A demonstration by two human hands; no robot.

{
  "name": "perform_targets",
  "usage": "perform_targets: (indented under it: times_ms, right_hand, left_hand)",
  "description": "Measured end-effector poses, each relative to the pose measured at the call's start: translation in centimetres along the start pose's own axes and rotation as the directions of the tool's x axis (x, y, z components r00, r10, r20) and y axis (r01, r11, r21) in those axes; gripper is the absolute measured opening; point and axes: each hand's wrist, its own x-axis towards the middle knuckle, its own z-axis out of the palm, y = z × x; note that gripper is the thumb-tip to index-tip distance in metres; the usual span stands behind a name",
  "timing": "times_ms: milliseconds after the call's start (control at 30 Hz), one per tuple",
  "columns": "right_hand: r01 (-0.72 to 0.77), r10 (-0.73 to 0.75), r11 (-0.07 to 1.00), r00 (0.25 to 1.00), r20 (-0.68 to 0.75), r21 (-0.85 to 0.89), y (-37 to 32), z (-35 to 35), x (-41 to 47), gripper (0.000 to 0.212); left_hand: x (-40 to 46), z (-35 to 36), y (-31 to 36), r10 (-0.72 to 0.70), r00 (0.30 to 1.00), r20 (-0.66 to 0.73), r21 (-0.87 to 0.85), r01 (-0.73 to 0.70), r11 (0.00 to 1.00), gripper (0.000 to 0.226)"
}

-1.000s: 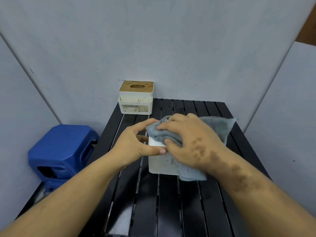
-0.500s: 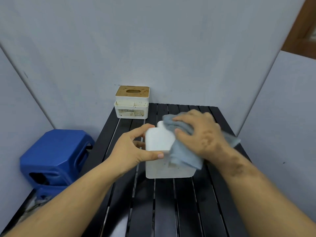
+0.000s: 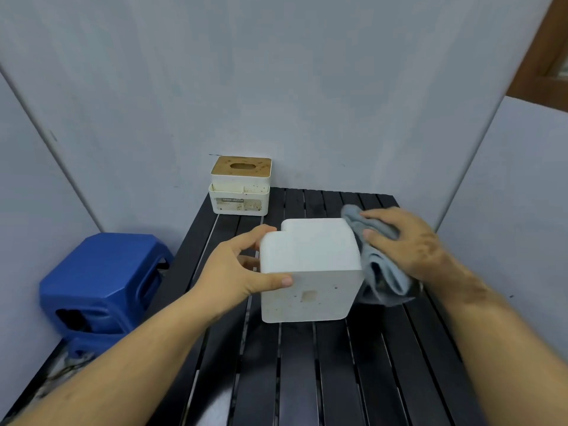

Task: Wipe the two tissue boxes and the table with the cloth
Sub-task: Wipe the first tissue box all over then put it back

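Two tissue boxes stand on the black slatted worktop point(image 3: 307, 379). The nearer one, a plain white tissue box point(image 3: 310, 272) with specks on its front face, sits between the two hands: the left hand point(image 3: 236, 272) is clamped on its left side, thumb across the front edge and fingers around the back. Against its right side lies one grey cloth point(image 3: 378, 272), bunched under the right hand point(image 3: 405, 244), whose fingers press down and close on the fabric. Beyond the left hand, at the worktop's far left corner, stands the second tissue box point(image 3: 239, 192), cream with a stained brown slotted lid. Left of the left forearm, below the worktop, sits one blue plastic stool point(image 3: 101, 281).
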Motion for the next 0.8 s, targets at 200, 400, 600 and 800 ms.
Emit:
perform_targets:
  times_ms: [200, 400, 600, 800]
  right_hand:
    - [0.013, 0.009, 0.882, 0.999, -0.044, 0.471, 1.3, 1.9, -2.0, 0.031]
    - [0.285, -0.285, 0.958, 0.958, 0.032, 0.017, -3.4, 2.1, -1.5, 0.033]
    - [0.235, -0.175, 0.936, 0.957, 0.233, -0.263, -5.3, 1.7, -0.1, 0.037]
    - [0.046, -0.073, 0.961, 0.993, 0.091, 0.274, 0.7, 0.4, 0.8, 0.014]
  left_hand:
    - [0.1, -0.6, 0.2, -0.010, 0.999, 0.047, 0.035, 0.008, 0.999, 0.067]
    - [0.5, -0.1, 0.9, -0.017, 0.997, 0.070, 0.101, 0.010, 0.995, 0.070]
    - [0.4, 0.0, 0.7, -0.004, 0.995, 0.098, 0.134, -0.009, 0.991, 0.076]
    - [0.0, 0.2, 0.5, -0.021, 0.998, 0.066, 0.151, 0.011, 0.988, 0.073]
